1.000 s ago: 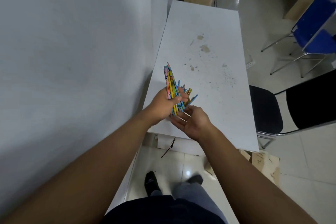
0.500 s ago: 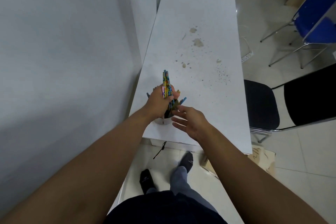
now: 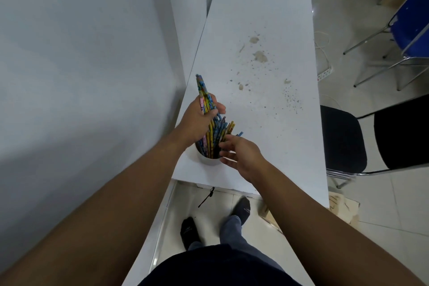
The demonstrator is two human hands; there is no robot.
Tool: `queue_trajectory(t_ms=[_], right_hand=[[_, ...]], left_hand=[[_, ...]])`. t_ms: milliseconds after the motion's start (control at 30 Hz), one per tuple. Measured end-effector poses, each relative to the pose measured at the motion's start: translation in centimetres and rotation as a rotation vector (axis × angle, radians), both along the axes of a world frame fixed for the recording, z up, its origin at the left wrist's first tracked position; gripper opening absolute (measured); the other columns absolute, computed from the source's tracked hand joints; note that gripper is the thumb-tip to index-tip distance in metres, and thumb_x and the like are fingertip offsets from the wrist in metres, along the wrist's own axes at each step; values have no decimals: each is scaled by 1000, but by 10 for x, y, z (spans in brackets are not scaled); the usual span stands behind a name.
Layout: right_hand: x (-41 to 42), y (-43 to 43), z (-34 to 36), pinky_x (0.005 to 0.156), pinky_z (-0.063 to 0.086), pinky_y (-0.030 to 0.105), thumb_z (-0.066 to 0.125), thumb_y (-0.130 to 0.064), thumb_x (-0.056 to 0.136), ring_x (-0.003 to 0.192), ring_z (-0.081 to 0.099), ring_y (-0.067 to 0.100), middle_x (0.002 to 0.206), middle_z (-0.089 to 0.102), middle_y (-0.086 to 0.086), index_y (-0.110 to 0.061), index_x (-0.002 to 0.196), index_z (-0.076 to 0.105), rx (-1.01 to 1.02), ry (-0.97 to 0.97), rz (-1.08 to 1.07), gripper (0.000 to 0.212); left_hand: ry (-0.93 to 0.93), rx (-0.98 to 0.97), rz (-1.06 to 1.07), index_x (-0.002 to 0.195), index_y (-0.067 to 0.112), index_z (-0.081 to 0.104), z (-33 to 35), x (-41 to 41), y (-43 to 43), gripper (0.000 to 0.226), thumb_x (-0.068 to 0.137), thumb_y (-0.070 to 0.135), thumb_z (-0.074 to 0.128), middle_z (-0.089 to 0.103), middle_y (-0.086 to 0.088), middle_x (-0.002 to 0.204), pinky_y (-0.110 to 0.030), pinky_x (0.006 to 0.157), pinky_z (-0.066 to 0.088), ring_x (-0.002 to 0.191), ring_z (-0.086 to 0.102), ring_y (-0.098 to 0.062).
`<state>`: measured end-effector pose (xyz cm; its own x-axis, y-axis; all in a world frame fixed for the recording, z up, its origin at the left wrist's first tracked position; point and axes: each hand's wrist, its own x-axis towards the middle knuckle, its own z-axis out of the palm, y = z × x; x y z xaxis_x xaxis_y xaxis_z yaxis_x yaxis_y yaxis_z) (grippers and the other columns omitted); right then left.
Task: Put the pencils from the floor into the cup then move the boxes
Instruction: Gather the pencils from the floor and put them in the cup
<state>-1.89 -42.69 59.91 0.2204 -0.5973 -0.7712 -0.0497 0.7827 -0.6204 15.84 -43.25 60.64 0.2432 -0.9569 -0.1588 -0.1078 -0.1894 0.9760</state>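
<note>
My left hand (image 3: 197, 121) grips a bundle of several colourful pencils (image 3: 210, 123), their lower ends inside a white cup (image 3: 209, 160) that stands near the front left corner of the white table (image 3: 267, 123). The pencil tops stick out above my fingers, tilted toward the wall. My right hand (image 3: 241, 153) hovers just right of the cup's rim, fingers spread, holding nothing. A cardboard box (image 3: 343, 211) lies on the floor under the table's front right corner, partly hidden by my right arm.
A white wall (image 3: 81, 65) runs close along the table's left side. A black chair (image 3: 343, 141) stands at the table's right, a blue chair (image 3: 411, 30) farther back. Stains dot the tabletop. My feet (image 3: 216, 220) stand on the tiled floor.
My left hand has lowered the pencil bundle from above the table into the cup. My right hand has let go of the bundle and opened beside the cup.
</note>
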Motion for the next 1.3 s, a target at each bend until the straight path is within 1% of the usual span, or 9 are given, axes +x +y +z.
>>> queue_trajectory(t_ms=[200,433,667,800,900,967,1067,1167,1300], right_hand=[[-3,-7,-11,68,59,33,59,-10,96,80,64,21,94,76,4,-20,109,75,-103,179,-91,23],[-3,-15,-27,64,48,28,56,-19,100,84,60,13,110,68,0,-23,120,64,-265,397,-147,22],[8,-15,-39,78,47,18,65,-11,96,120,56,14,143,51,-2,-28,154,40,-411,225,178,65],[13,-21,-40,79,51,8,73,-16,94,115,62,7,142,52,-7,-29,160,34,-535,196,282,78],[18,-26,-40,101,50,21,79,-16,88,124,59,12,147,55,-5,-27,162,32,-587,175,372,88],[22,-25,-39,109,51,34,82,-15,86,123,63,13,142,61,-4,-26,158,37,-611,144,416,85],[26,-20,-35,107,56,39,82,-20,83,119,66,9,131,64,-5,-30,144,45,-690,127,431,72],[28,-15,-31,102,58,41,74,-29,81,116,67,14,126,67,-3,-23,143,49,-845,134,467,67],[28,-7,-34,99,56,35,68,-13,94,113,65,3,126,68,-9,-22,145,53,-1001,154,486,54]], left_hand=[[-91,106,-24,113,27,64,-39,-18,33,31,94,3,69,75,18,107,-29,105,52,109,67,7],[-394,-5,6,127,33,51,-46,-14,42,42,95,12,70,67,19,113,-30,95,59,108,64,2],[-899,-101,142,126,18,62,-55,-11,44,46,89,45,68,48,-2,124,-38,93,50,113,45,-21],[-729,-109,267,132,24,59,-57,-13,43,50,93,56,61,47,-1,133,-29,103,40,124,43,-16],[-13,149,392,149,28,45,-45,-19,28,68,93,66,52,47,0,152,-27,106,40,134,46,-11],[349,297,388,138,30,60,-37,-23,19,66,93,73,41,67,-2,138,-38,107,50,122,65,-17],[345,283,397,104,36,80,-35,-25,13,55,96,71,38,80,3,108,-42,99,59,103,76,-17],[253,232,423,99,39,80,-37,-32,14,43,97,66,46,78,12,102,-32,88,63,98,75,-9],[32,132,443,99,37,79,-44,-35,17,30,106,44,51,77,17,97,-21,81,61,93,72,0]])
